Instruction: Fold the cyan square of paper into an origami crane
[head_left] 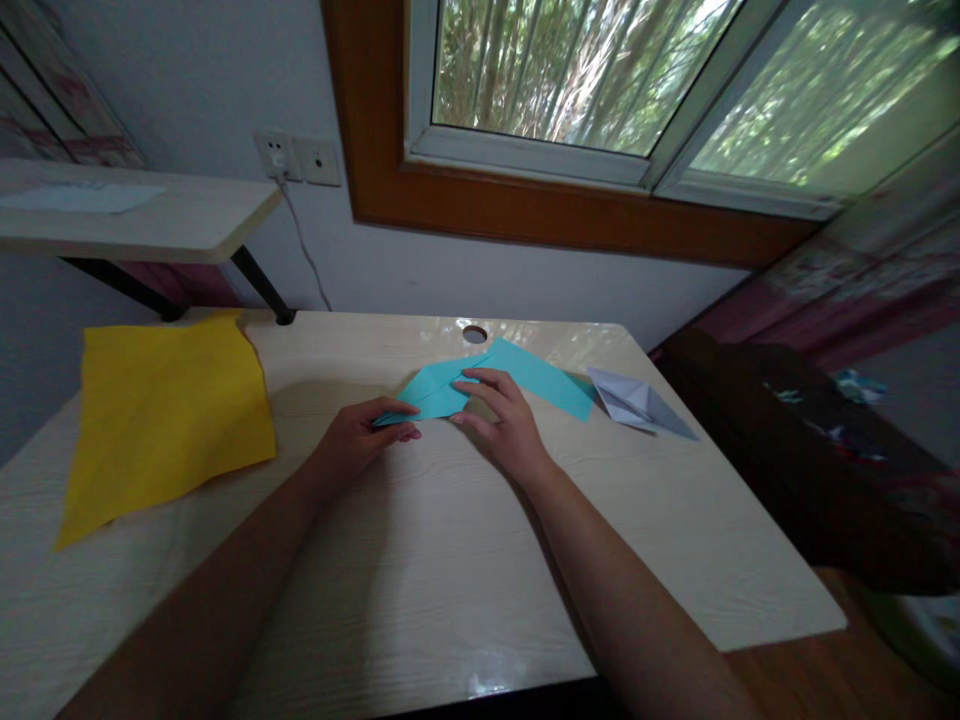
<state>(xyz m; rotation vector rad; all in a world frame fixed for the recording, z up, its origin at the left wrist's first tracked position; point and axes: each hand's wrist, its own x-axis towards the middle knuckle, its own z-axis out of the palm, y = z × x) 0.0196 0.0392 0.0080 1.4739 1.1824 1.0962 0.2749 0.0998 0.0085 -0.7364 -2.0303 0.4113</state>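
A folded turquoise paper [435, 388] with crease lines lies in front of me near the back of the table. My left hand [364, 435] is closed on its pointed left end, thumb below and fingers on top. Over its right part bends my right hand [502, 415], the fingers on the upper face and the thumb at the near edge. A flat turquoise paper strip [546, 378] extends to the right behind that hand; whether it joins the folded piece I cannot tell. Beside the strip's right end sits a folded white paper boat [634, 400].
A yellow sheet [172, 415] lies at the left of the wooden table [442, 580]. Behind it stands a raised shelf [187, 215] on black legs. The table has a round cable hole [475, 334] at the back. A dark wooden piece of furniture [787, 450] is on the right.
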